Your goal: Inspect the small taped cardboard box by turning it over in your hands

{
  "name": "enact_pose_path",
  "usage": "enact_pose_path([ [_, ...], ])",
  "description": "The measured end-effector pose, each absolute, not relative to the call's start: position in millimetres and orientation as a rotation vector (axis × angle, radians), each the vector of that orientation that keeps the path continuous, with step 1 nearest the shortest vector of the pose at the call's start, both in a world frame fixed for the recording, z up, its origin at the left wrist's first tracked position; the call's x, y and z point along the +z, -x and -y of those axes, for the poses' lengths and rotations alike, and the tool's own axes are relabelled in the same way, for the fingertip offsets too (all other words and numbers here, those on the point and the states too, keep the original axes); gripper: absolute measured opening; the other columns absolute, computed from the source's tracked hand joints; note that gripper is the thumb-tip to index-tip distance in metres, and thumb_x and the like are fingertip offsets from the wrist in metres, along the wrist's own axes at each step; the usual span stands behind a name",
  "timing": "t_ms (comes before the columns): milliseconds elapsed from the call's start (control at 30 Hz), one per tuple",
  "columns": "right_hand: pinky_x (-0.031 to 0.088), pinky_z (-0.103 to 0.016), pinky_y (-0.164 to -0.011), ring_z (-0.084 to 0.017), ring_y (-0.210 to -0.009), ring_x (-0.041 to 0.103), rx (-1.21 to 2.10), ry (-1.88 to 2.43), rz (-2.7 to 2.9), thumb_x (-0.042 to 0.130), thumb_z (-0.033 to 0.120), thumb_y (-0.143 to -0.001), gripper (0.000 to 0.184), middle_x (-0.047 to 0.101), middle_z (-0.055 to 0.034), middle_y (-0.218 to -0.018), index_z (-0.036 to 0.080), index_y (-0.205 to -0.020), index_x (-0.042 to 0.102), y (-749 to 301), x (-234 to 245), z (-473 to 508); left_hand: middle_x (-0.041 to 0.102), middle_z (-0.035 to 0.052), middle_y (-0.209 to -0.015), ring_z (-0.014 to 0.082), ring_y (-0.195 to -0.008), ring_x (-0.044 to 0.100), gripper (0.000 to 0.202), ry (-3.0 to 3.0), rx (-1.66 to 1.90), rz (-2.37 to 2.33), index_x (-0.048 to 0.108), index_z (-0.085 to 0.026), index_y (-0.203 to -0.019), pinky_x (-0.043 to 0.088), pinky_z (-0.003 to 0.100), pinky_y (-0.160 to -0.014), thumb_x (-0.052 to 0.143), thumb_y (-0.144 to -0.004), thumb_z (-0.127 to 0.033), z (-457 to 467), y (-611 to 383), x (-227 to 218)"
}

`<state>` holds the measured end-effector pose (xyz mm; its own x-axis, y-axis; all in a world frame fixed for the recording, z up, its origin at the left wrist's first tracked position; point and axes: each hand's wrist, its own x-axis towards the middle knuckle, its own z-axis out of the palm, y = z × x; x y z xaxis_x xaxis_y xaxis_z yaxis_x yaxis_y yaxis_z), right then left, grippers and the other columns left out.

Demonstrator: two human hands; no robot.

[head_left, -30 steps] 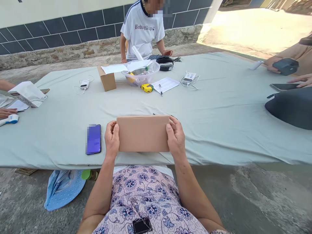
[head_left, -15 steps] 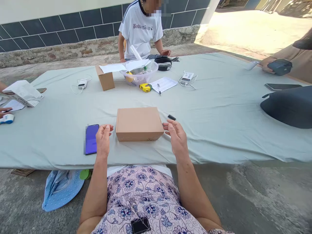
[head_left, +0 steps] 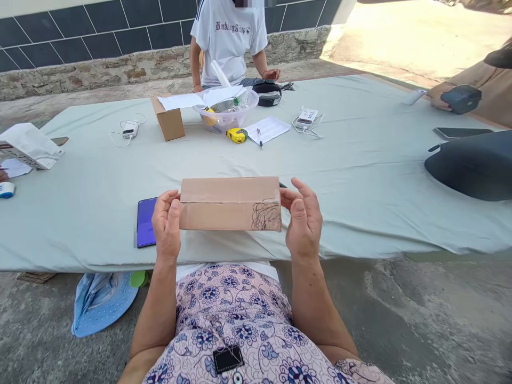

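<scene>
A flat brown cardboard box point(head_left: 230, 204) is held up over the near edge of the grey-green sheet point(head_left: 360, 176), its taped seam and a black scribble facing me. My left hand point(head_left: 166, 224) grips its left end with fingers curled round the edge. My right hand point(head_left: 304, 221) holds the right end, thumb and fingers pressed against it. A phone with a purple screen point(head_left: 144, 222) lies on the sheet just left of my left hand.
Across the sheet sits a person in a white shirt point(head_left: 228, 40) behind a clear bowl point(head_left: 226, 114), a small open carton point(head_left: 168, 120), a yellow tape measure point(head_left: 237, 135) and papers. A dark bag point(head_left: 472, 165) lies right. Other people's hands show at both edges. A blue hat point(head_left: 102, 301) lies on the ground.
The box was held up, then set flat on the sheet with both hands let go. Now both hands grip it again and it is raised with the taped side toward me.
</scene>
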<state>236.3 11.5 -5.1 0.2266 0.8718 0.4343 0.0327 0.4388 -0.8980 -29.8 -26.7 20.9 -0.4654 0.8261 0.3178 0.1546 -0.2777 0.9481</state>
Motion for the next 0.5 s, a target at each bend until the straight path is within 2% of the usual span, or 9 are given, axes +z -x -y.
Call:
enact_pose_path([
  [167,0.059,-0.05,-0.102,-0.028,-0.116,0.072,0.797,1.019,1.293,0.059,0.066,-0.096,0.06,0.074,-0.0123,-0.127,0.028,-0.143,0.06,-236.0,-8.7,-11.7,0.072,0.0089,-0.115,0.0234,-0.105,0.069,0.046,-1.285,1.733,-1.555,0.067,-0.022,-0.116,0.056,0.033,-0.089,0.062,-0.093,-0.061,22.6,30.3,15.1],
  [300,0.056,-0.053,-0.108,-0.029,-0.122,0.07,0.818,1.012,1.33,0.065,0.062,-0.094,0.056,0.071,-0.0127,-0.135,0.028,-0.138,0.063,-233.9,-12.3,-13.1,0.07,0.0087,-0.118,0.023,-0.111,0.068,0.038,-1.315,1.778,-1.527,0.063,-0.023,-0.116,0.055,0.032,-0.091,0.069,-0.09,-0.05,21.9,28.1,13.2],
  [433,0.056,-0.051,-0.106,-0.029,-0.127,0.067,0.788,1.024,1.336,0.066,0.057,-0.095,0.052,0.066,-0.0115,-0.144,0.03,-0.139,0.061,-231.8,-11.3,-13.7,0.068,0.0087,-0.118,0.0229,-0.114,0.067,0.032,-1.306,1.767,-1.562,0.061,-0.023,-0.113,0.055,0.034,-0.094,0.069,-0.089,-0.043,23.1,23.7,14.2],
  [500,0.057,-0.051,-0.104,-0.029,-0.126,0.067,0.751,1.071,1.344,0.067,0.057,-0.093,0.056,0.065,-0.0113,-0.142,0.031,-0.142,0.059,-228.7,-11.3,-13.7,0.066,0.0089,-0.119,0.0231,-0.117,0.066,0.032,-1.299,1.756,-1.571,0.059,-0.024,-0.113,0.055,0.034,-0.095,0.068,-0.089,-0.043,23.0,20.2,13.6],
])
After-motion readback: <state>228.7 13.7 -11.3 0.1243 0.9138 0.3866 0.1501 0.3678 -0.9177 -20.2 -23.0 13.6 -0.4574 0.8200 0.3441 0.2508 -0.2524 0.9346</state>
